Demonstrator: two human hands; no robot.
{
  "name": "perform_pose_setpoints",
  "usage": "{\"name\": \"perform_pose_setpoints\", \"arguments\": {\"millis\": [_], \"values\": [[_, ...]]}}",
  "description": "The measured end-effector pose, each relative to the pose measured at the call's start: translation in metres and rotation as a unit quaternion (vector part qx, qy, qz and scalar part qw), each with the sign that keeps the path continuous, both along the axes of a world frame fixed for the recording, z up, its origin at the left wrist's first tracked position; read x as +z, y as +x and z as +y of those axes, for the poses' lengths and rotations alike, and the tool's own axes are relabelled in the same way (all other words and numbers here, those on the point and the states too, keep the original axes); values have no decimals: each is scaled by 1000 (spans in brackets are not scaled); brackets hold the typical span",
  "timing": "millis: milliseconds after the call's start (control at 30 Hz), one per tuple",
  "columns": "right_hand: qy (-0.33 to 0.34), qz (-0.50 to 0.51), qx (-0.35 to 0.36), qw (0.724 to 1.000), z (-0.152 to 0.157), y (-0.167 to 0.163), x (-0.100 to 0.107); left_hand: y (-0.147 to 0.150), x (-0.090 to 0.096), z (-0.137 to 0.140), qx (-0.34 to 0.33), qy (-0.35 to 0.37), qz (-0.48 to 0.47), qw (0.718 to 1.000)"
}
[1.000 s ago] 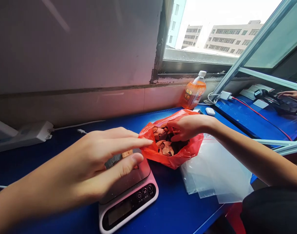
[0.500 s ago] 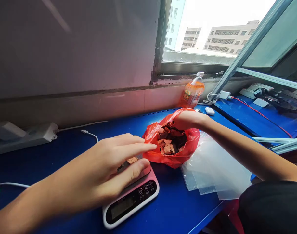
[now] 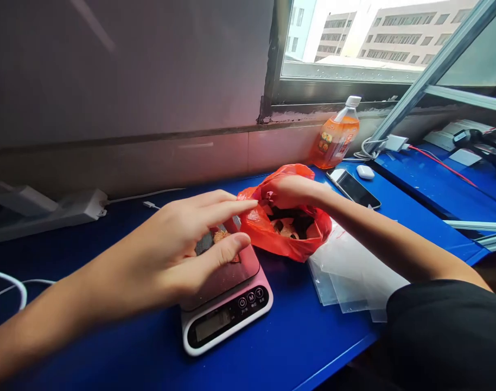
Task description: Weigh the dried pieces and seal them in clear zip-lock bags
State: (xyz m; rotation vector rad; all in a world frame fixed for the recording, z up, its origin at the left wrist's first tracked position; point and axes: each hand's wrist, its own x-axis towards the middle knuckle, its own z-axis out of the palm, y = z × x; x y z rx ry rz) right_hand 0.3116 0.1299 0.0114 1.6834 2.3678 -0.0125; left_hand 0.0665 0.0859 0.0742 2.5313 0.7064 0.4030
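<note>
My left hand (image 3: 186, 239) hovers over a small white kitchen scale (image 3: 227, 288), fingers stretched out and thumb apart. Its index fingertip reaches the near-left rim of a red plastic bag (image 3: 286, 247). On the scale's plate, partly behind my thumb, lie brown-orange dried pieces (image 3: 220, 237). The bag stands open behind the scale and holds similar curled, peel-like pieces (image 3: 288, 227). My right hand (image 3: 291, 190) is inside the bag's mouth at the upper left, fingers curled inward. What they hold is mostly hidden; the scale's display is unreadable.
Clear plastic zip bags (image 3: 349, 277) lie right of the red bag under my right forearm. Behind are a phone (image 3: 356, 187), a white earbud case (image 3: 366, 172) and an orange drink bottle (image 3: 336, 138). A power strip (image 3: 81, 214) and cables lie left; a metal frame (image 3: 411, 100) stands right.
My right hand has shifted left within the bag and its fingers have curled. The view has tilted, uncovering the phone. My left hand stays over the scale, showing more of the plate.
</note>
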Motion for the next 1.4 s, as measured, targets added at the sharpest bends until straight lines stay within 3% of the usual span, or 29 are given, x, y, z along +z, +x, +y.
{"name": "perform_pose_setpoints", "arguments": {"millis": [167,367,467,600,700,767,867,933,1000,1133,1267,1333,1400], "values": [[6,23,-21,999,10,16,-7,-8,8,10,63,-13,2,998],[124,125,13,984,17,18,-21,-28,-8,12,121,-4,-1,993],[141,133,37,980,9,20,-13,-50,-23,15,152,10,-12,988],[184,208,46,960,-26,29,10,-84,-44,22,194,11,-26,981],[209,310,-4,927,-64,35,22,-104,-54,23,217,20,-43,975],[205,407,-48,889,-91,32,23,-112,-56,18,244,24,-70,967],[186,544,-70,815,-126,10,16,-116,-52,6,265,38,-96,959],[207,575,-61,789,-141,-13,8,-117,-49,-2,266,44,-103,957],[239,557,-31,795,-147,-40,-2,-117,-49,-11,270,25,-109,956],[235,473,70,847,-136,-83,-27,-116,-62,-28,271,-19,-107,956],[258,344,148,891,-117,-97,-41,-116,-82,-40,249,69,-51,965],[310,313,157,884,-113,-97,-34,-114,-90,-43,233,102,-42,966],[378,324,138,856,-115,-95,-17,-110,-96,-44,222,119,-52,966]]}}
